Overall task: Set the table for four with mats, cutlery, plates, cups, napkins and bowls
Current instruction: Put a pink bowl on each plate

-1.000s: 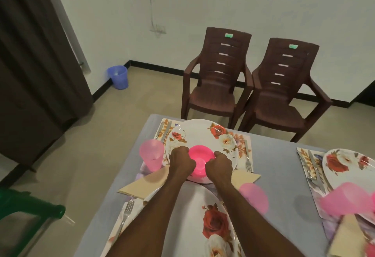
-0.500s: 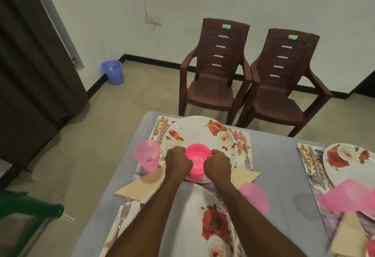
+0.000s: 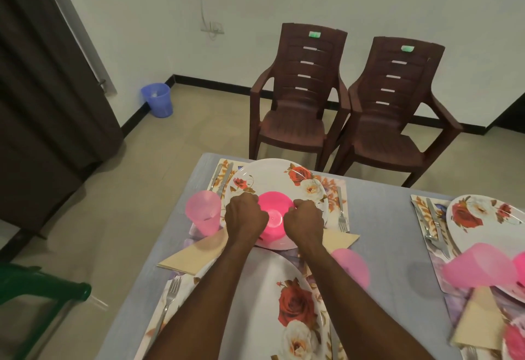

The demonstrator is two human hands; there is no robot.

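Gripping pink bowl (image 3: 274, 217) by its rim from both sides: left hand (image 3: 246, 216) curled on left edge, right hand (image 3: 304, 219) curled on right edge. Bowl sitting on near part of floral plate (image 3: 279, 186), itself on mat (image 3: 335, 189) at far end of bench (image 3: 377, 217). Left of bowl: pink cup (image 3: 203, 216), upright, beside plate rim. Right of bowl: fork (image 3: 341, 210) on mat. Near side of bowl: beige napkin (image 3: 193, 256) under left forearm, second floral plate (image 3: 284, 303) under both forearms. Far right of bowl: third place setting, partly cut off. Beyond bowl: two brown chairs (image 3: 298, 98) by wall.
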